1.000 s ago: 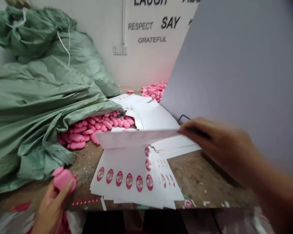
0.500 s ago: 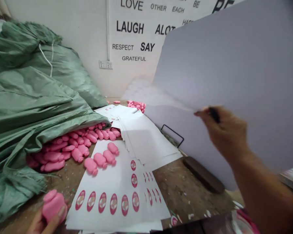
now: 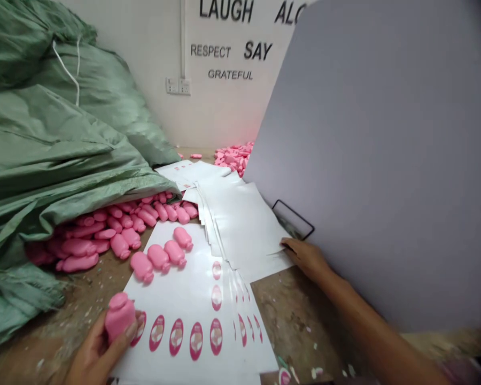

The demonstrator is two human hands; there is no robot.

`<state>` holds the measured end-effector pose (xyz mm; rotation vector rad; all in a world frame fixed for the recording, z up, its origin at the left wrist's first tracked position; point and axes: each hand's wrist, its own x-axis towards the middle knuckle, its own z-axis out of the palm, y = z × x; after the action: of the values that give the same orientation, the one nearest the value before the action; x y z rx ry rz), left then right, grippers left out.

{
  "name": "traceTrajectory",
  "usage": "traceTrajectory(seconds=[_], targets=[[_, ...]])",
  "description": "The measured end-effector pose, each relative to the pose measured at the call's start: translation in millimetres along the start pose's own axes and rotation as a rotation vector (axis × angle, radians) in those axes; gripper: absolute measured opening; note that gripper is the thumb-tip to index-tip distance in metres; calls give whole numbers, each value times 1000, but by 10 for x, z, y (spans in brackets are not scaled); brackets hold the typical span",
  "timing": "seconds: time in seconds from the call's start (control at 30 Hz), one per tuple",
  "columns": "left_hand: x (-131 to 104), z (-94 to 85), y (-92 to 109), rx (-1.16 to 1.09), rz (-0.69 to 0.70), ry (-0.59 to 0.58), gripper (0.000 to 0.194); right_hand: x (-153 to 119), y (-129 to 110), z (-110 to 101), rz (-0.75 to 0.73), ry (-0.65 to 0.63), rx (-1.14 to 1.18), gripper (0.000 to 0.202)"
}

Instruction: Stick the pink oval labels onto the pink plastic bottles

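A small pink bottle [image 3: 119, 319] is gripped between the thumb and fingers of my left hand [image 3: 98, 350], low at the left. Beneath and beside it lies a white sheet of oval pink stickers [image 3: 176, 369], with several stickers along its lower and right parts. More pink bottles [image 3: 158, 258] lie in a slanting row on that sheet's upper left. Farther right, my right hand [image 3: 307, 258] has its fingertips closed at the right corner of a blank white sheet [image 3: 248, 219] on top of a loose paper pile.
Green woven sacks [image 3: 72, 133] fill the left side, with heaped pink bottles [image 3: 80, 247] spilling out below. A large pale panel [image 3: 364, 133] stands on the right, with a black wire frame [image 3: 294, 218] at its foot. Another bottle heap [image 3: 234, 158] lies near the wall.
My right hand has come down from in front of the panel to the paper pile; the blurred white thing it held aloft is no longer in the air. My left hand moved slightly right with the bottle.
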<state>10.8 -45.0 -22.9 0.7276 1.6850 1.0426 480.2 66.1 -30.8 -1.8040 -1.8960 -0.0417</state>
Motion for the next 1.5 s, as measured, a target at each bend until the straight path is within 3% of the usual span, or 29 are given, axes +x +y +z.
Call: traceTrajectory(seconds=[0.1, 0.17, 0.27, 0.37, 0.43, 0.5, 0.67, 0.87, 1.27, 1.5], targets=[[-29, 59, 116, 3, 33, -90, 58, -126, -30, -16, 99, -40, -16, 19], [-4, 134, 154, -22, 62, -165, 56, -247, -213, -17, 175, -41, -30, 28], [51, 301, 171, -85, 74, -295, 45, -495, -811, 27, 328, -109, 195, 34], [71, 495, 199, -140, 49, -389, 38, -795, -1551, 133, 330, -359, 545, 41], [70, 615, 215, -189, 18, -437, 35, -970, -1909, 217, 301, -504, 585, 38], [69, 719, 206, -241, -19, -478, 33, -1096, -2096, 275, 265, -537, 530, 25], [72, 888, 59, -294, -47, -520, 33, -1217, -2154, 322, 123, -479, 370, 17], [74, 922, -23, -302, -67, -495, 31, -1209, -2223, 384, -4, -377, 203, 16], [48, 918, -3, -351, -78, -496, 30, -1178, -2253, 427, -46, -333, 143, 17], [59, 908, -13, -364, -83, -501, 28, -1100, -2234, 411, 73, -463, 221, 13]])
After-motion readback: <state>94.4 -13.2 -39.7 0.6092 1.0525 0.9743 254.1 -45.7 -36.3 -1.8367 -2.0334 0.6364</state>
